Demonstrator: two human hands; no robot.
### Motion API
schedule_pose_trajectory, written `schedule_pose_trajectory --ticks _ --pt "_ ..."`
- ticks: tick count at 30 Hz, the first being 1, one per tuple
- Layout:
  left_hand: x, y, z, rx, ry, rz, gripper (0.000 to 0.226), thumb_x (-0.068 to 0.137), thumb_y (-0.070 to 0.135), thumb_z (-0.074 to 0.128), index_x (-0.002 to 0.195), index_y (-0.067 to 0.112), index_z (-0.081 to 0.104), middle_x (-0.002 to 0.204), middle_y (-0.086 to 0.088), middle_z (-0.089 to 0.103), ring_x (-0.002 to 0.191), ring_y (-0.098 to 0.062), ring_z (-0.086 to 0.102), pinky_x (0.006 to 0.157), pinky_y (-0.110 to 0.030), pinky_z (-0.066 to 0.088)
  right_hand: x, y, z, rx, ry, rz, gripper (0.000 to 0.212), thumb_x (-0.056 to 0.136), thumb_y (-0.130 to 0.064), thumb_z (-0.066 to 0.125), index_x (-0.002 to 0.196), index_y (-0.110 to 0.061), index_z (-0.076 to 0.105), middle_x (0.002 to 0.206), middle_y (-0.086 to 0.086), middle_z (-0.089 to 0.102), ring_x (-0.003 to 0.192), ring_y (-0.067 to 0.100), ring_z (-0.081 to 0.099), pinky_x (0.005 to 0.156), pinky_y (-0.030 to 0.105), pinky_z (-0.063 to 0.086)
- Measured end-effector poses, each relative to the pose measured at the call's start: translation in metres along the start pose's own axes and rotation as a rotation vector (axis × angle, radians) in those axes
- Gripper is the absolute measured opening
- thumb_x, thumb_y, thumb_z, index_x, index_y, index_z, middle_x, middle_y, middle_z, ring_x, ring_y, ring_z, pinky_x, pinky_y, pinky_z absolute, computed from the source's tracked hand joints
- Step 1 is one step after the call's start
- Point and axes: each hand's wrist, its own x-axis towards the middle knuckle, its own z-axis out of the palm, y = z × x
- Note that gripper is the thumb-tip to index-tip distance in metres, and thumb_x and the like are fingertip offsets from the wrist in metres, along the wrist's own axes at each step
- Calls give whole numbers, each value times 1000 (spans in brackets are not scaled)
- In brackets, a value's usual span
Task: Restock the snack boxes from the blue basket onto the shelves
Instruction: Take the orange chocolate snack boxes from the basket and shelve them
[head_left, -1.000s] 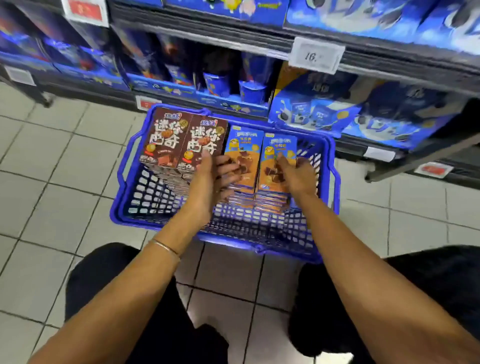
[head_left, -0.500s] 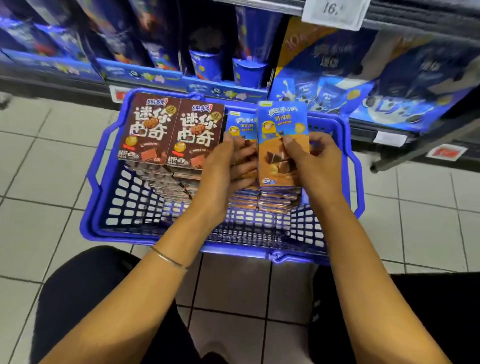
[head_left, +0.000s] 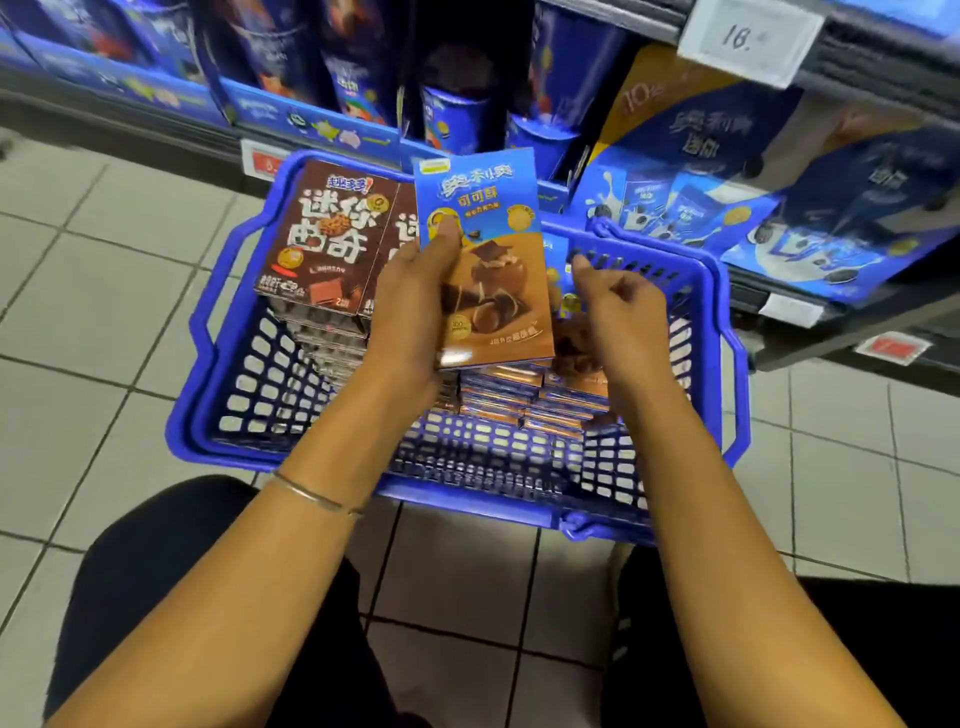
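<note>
A blue basket (head_left: 218, 332) stands on the tiled floor in front of the shelves. Inside it are stacks of brown snack boxes (head_left: 322, 244) on the left and blue-and-orange snack boxes (head_left: 519, 387) on the right. My left hand (head_left: 415, 306) grips one blue-and-orange box (head_left: 493, 260) lifted above the stacks, thumb across its front. My right hand (head_left: 618, 312) hovers beside that box over the right-hand stack, fingers loosely curled, holding nothing.
Low shelves (head_left: 779, 332) behind the basket carry blue cookie packs (head_left: 727, 208) and cups (head_left: 452, 124). A price tag (head_left: 748, 39) hangs on the upper shelf edge. My knees in dark trousers frame the near floor tiles (head_left: 457, 571).
The blue-and-orange box went from both hands to my left hand alone and rose higher. My right hand let go and dropped toward the right stack. The view moved closer.
</note>
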Motion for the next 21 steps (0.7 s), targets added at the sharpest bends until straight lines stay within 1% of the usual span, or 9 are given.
schedule_pose_trajectory --ticks 1,3,6,9,11,13,17,19,21 --pt "1 2 -3 -28 -12 -6 32 109 34 55 97 14 76 93 -10 79 81 -29 76 83 -44 60 5 4 4 -111 -13 -5 39 92 -52 67 102 -15 62 89 6 64 75 22 57 68 35 46" --pt "3 5 -7 -94 -39 -15 31 110 35 53 113 11 74 104 -13 78 89 -32 75 85 -44 60 11 11 16 -294 -50 -47 42 92 -50 67 99 -9 61 95 12 69 86 30 65 77 45 53" --pt "4 10 -8 -187 -103 -18 32 110 30 49 125 9 68 108 -11 77 91 -28 76 79 -38 62 11 24 30 -365 -131 -89 38 92 -40 67 103 -4 62 105 24 67 99 42 64 84 57 53" --pt "2 14 -10 -262 -143 -25 28 110 27 47 120 11 69 107 -7 78 92 -25 77 81 -38 63 6 29 36 -423 -101 -117 51 84 -47 65 115 -7 57 115 20 63 111 40 58 85 47 50" --pt "0 15 -12 -282 -170 -35 27 110 26 47 120 11 68 108 -7 78 94 -26 77 84 -42 64 2 30 38 -404 -79 -138 61 83 -50 62 128 -10 52 118 20 61 116 37 52 82 42 41" --pt "-1 14 -14 -294 -188 -59 28 110 26 47 124 11 66 111 -9 77 95 -29 76 87 -46 64 -3 30 39 -354 -38 -168 62 89 -38 68 142 -16 46 120 17 58 114 35 52 82 41 43" --pt "-1 13 -19 -307 -203 -106 36 107 29 50 133 8 64 121 -14 73 95 -33 75 85 -49 64 -13 25 36 -136 -22 -146 53 96 -18 69 144 -17 46 111 13 68 98 35 67 80 51 55" --pt "1 13 -18 -307 -225 -148 44 107 38 53 136 7 67 123 -15 75 101 -36 76 90 -54 63 -16 19 28 -54 26 -122 47 96 -17 68 140 -21 50 113 13 69 96 31 69 81 47 58" --pt "2 12 -15 -286 -245 -178 53 107 49 54 136 8 70 128 -17 75 114 -39 74 101 -60 58 -22 10 15 30 72 -153 45 94 -18 70 136 -22 55 113 9 69 91 19 71 76 38 59"
